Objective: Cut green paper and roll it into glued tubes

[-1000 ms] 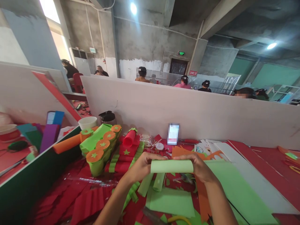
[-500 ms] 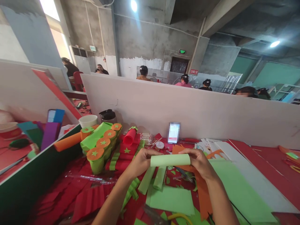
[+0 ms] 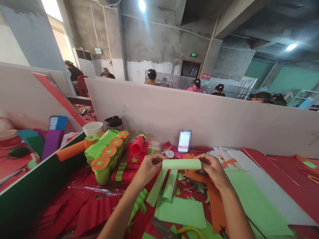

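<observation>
A light green paper roll (image 3: 181,164) is held level above the table, one end in each hand. My left hand (image 3: 152,166) is closed on its left end, and my right hand (image 3: 211,167) is closed on its right end. Below it lie two more light green rolls (image 3: 170,186) side by side, their upper ends partly hidden by the held roll. Nearer to me is a flat light green sheet (image 3: 183,212). Green scraps and an orange strip (image 3: 216,205) lie beside these.
Orange-and-green star-topped pieces (image 3: 101,166) and red pieces stand at the left. A phone (image 3: 184,141) leans on the white partition (image 3: 154,109). Scissors (image 3: 189,230) lie at the front edge, large sheets (image 3: 251,196) at the right. Several people sit beyond the partition.
The held roll has shifted slightly up, and its visible length looks a little shorter. Both hands still hold its ends.
</observation>
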`<state>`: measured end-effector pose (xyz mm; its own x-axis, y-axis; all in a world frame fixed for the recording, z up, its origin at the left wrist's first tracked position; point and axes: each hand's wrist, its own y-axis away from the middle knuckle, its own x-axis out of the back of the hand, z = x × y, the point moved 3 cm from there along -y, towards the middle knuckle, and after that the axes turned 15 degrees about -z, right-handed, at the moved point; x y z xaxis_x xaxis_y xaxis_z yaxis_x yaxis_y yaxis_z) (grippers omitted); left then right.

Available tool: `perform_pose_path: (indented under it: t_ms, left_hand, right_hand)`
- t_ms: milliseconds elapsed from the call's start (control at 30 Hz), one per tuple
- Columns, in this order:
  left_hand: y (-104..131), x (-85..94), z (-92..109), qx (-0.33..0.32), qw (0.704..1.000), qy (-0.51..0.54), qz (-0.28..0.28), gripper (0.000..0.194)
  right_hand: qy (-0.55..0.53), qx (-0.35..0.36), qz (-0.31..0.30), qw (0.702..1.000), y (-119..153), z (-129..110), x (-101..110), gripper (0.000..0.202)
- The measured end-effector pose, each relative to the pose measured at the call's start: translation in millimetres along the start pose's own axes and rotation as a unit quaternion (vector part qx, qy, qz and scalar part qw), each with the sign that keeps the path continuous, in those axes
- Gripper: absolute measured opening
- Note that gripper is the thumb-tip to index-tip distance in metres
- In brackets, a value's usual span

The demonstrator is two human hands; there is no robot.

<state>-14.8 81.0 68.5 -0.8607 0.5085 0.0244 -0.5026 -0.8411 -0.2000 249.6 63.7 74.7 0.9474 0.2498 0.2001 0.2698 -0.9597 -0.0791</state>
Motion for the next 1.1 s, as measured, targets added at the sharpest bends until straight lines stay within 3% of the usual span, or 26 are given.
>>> perform_pose_path:
  t_ms: [300,433,500,667,767,833,900,1000,1100]
  left_hand:
    - [0.2,4.1,1.4,0.004,0.997,-0.056,0.057,0.008]
    - [0.4,5.2,-2.6,0.015,0.993,-0.087,0.073,0.008]
    - [0.5,2.6,-4.7,0.014,0.99,-0.122,0.068,0.004]
    - [1.8,-18.4,4.7,0.017,0.974,-0.223,0.042,0.006]
    - [3.3,-33.2,17.5,0.021,0.971,-0.238,0.015,0.01]
    - [4.0,-38.3,25.2,0.003,0.977,-0.214,-0.011,0.004]
    - [4.7,-37.1,28.5,-0.013,0.982,-0.186,-0.023,0.009]
    - [6.0,-29.6,22.0,0.008,0.971,-0.239,-0.019,0.016]
    - [7.9,-32.3,4.6,0.089,0.927,-0.361,-0.06,0.016]
  right_hand:
    - [0.055,-0.008,0.059,0.997,-0.2,8.4,13.5,0.036]
    - [0.079,0.038,0.108,0.99,3.6,-3.1,15.3,0.039]
    - [0.14,0.069,0.077,0.985,6.7,-17.0,4.5,0.039]
    - [0.361,0.053,-0.139,0.921,7.2,-34.9,-47.8,0.075]
    - [0.408,0.052,-0.157,0.898,1.5,-31.2,-64.2,0.055]
    - [0.407,0.045,-0.15,0.9,-1.4,-27.2,-64.5,0.027]
    - [0.383,0.034,-0.133,0.913,-1.8,-24.5,-58.5,0.012]
    - [0.316,0.032,-0.093,0.943,0.9,-23.4,-46.1,0.022]
    - [0.232,0.042,-0.075,0.969,2.8,-21.0,-39.4,0.026]
